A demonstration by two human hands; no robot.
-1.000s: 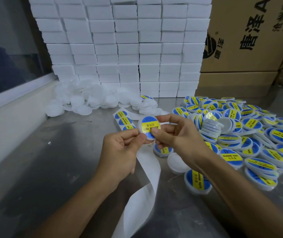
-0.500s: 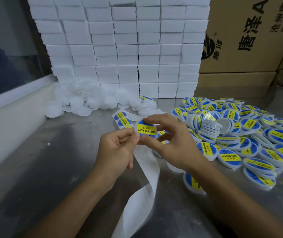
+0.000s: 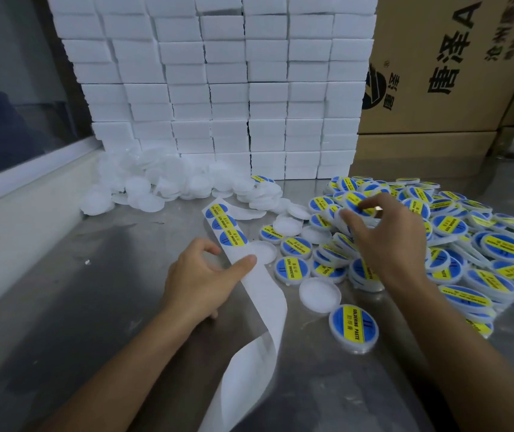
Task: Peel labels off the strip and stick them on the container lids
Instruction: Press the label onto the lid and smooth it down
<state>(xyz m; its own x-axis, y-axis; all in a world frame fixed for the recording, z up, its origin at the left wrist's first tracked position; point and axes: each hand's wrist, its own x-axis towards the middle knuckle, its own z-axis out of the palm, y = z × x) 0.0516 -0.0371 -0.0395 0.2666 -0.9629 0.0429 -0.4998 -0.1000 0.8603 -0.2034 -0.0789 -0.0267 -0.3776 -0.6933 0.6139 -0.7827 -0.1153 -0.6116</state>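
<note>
Toward the counter's near-middle, my left hand (image 3: 205, 275) pinches the strip (image 3: 251, 275), its long axis running away toward three labels (image 3: 225, 225) just beyond that grip; right hand (image 3: 383, 241) sets a labelled lid (image 3: 357, 203) on the far-right pile.

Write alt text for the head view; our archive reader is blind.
The left hand pinches a label strip on a metal table, while the right hand sets a labelled lid onto a pile of labelled lids.

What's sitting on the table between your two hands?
In the head view, between left hand and right hand: the label strip, some labelled lids and bare lids.
</note>
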